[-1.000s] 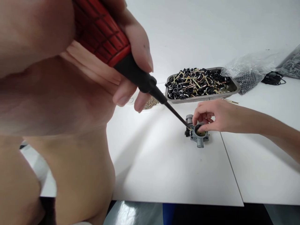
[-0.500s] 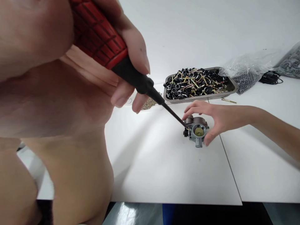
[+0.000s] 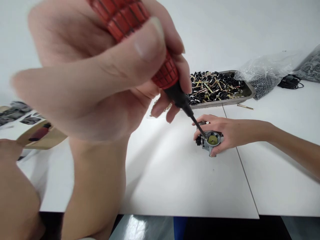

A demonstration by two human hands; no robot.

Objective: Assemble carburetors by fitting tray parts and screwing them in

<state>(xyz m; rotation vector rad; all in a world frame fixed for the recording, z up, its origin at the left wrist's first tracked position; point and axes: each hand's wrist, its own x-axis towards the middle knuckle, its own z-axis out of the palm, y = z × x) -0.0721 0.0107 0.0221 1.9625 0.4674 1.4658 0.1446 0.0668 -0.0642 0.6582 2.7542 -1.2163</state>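
Screwdriver: one red-and-black screwdriver with a ribbed handle and a thin dark shaft, slanting down to the right
Metal body: one grey cast-metal body with a round bore, on the table below the tray – one yellowish disc shows inside the bore
Left hand: the left hand is closed round the screwdriver's handle, thumb laid over it; the shaft's tip meets the body at the left side of the bore
Right hand: the right hand is parted to the body's width and clasps it, thumb at the near side, fingers over the far side
Tray: one shallow metal tray, heaped with black rings and brassy pins, too many to count and partly hidden by the left hand
Loose pin: one long brass-coloured pin, near the tray
Bags: two clear plastic bags, the nearer and the farther, and one black coiled cord between them
Small parts: some tiny brassy pieces, mostly behind the left fingers
Left edge: one tan open holder with one dark red object in it – both blurred
Surface: white table with seams between its panels
Room: shiny grey floor beyond the near edge
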